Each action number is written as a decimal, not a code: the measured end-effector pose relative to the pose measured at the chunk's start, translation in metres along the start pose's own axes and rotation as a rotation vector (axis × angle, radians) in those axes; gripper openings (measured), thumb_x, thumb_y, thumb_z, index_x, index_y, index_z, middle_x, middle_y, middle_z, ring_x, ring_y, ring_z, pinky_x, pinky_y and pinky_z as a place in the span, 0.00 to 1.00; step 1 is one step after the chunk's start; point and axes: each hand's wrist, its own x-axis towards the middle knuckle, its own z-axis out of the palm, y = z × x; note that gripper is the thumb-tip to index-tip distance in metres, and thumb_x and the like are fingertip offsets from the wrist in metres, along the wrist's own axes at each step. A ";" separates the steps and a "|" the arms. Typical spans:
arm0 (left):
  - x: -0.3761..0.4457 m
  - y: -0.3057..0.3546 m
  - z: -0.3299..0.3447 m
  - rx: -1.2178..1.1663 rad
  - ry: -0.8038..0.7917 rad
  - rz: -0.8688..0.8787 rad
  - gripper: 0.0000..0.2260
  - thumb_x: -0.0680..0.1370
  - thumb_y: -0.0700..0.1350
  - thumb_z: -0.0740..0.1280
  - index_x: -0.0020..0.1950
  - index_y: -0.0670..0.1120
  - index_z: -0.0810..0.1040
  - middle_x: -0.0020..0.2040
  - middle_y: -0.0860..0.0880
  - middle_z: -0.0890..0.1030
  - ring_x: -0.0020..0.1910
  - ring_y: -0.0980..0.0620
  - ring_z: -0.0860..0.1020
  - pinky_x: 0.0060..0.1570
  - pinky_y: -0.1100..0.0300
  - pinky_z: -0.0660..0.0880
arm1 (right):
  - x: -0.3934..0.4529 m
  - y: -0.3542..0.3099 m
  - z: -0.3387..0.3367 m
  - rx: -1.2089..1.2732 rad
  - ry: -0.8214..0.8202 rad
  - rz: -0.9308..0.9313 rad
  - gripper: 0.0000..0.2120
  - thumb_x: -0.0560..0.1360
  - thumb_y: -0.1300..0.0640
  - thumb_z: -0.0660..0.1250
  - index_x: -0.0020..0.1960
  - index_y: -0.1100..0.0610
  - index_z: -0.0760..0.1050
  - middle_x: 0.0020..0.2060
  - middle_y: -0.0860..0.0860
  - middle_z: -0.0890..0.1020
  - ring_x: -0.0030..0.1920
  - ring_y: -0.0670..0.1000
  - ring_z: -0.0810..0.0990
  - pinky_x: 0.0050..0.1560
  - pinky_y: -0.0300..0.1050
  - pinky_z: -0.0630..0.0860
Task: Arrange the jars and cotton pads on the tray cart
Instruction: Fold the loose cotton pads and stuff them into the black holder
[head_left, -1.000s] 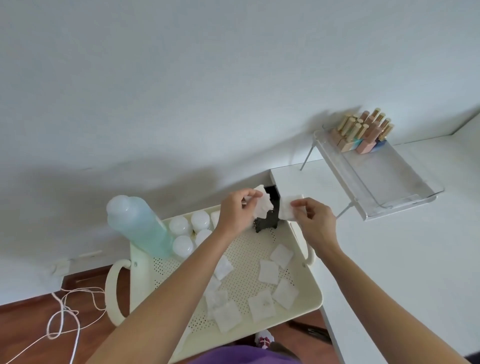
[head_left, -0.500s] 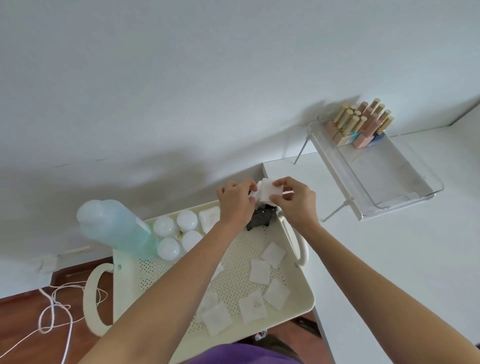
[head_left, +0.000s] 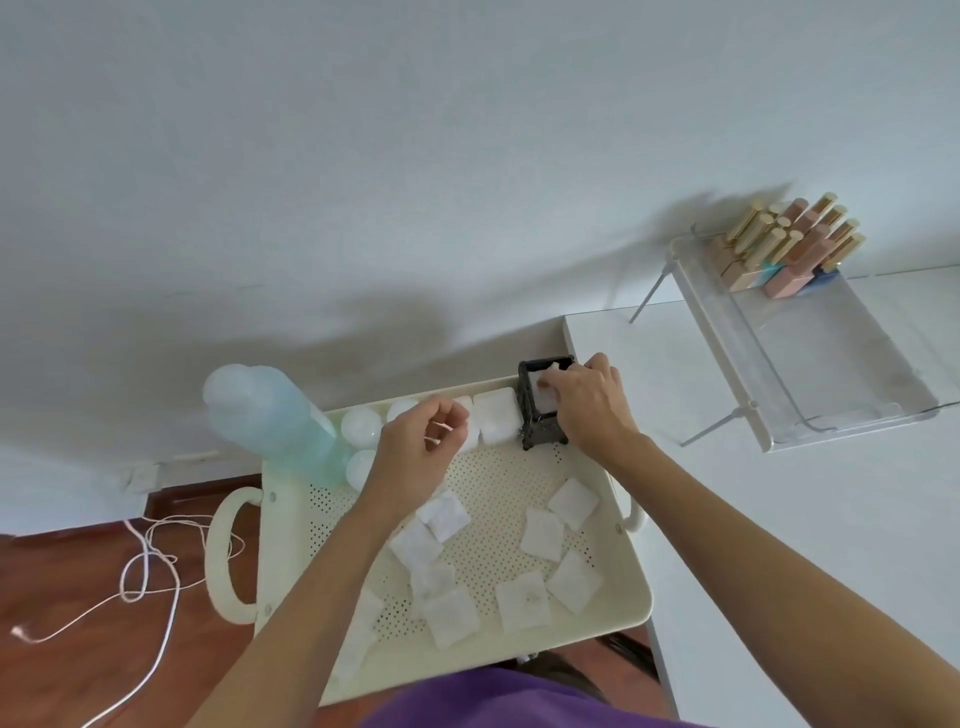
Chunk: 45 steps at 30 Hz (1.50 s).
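At centre frame, the right hand (head_left: 589, 402) pinches white square cotton pads (head_left: 548, 397) inside a small black holder (head_left: 543, 431), hiding its rim; the left hand (head_left: 418, 454) hovers loosely curled, empty, covering white round jars (head_left: 361, 428).

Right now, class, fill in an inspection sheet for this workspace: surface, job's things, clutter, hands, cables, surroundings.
Surface: cream perforated tray cart, beside a white table.
Job's things: loose cotton pads scattered on the tray; white jars at its far left; black mesh holder at the far right corner; two stacks of pads beside it.
Clutter: blue bottle on the cart's far left corner.
Hands: right hand pushes a pad into the holder; left hand loosely curled, holding nothing.
Cables: white cord on the wooden floor.
Surroundings: clear rack holding gold-capped bottles.
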 end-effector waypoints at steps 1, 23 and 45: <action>-0.008 -0.007 -0.009 -0.017 -0.047 -0.054 0.03 0.76 0.41 0.69 0.47 0.48 0.80 0.42 0.56 0.82 0.41 0.60 0.79 0.43 0.71 0.76 | -0.003 -0.002 -0.002 -0.003 0.011 -0.002 0.21 0.75 0.70 0.55 0.61 0.53 0.76 0.48 0.53 0.82 0.52 0.56 0.69 0.52 0.47 0.67; -0.067 -0.134 0.029 0.400 -0.004 -0.470 0.06 0.74 0.46 0.70 0.48 0.46 0.77 0.52 0.47 0.75 0.47 0.49 0.77 0.46 0.54 0.76 | -0.068 -0.101 0.128 0.230 -0.363 0.245 0.17 0.77 0.50 0.67 0.61 0.58 0.71 0.57 0.55 0.76 0.55 0.56 0.76 0.51 0.50 0.76; -0.068 -0.042 -0.023 0.023 0.139 0.006 0.05 0.75 0.38 0.70 0.45 0.48 0.82 0.42 0.57 0.83 0.39 0.59 0.80 0.41 0.73 0.75 | -0.098 -0.039 0.049 0.723 -0.012 0.220 0.09 0.75 0.60 0.69 0.43 0.48 0.72 0.40 0.49 0.81 0.35 0.49 0.83 0.31 0.35 0.76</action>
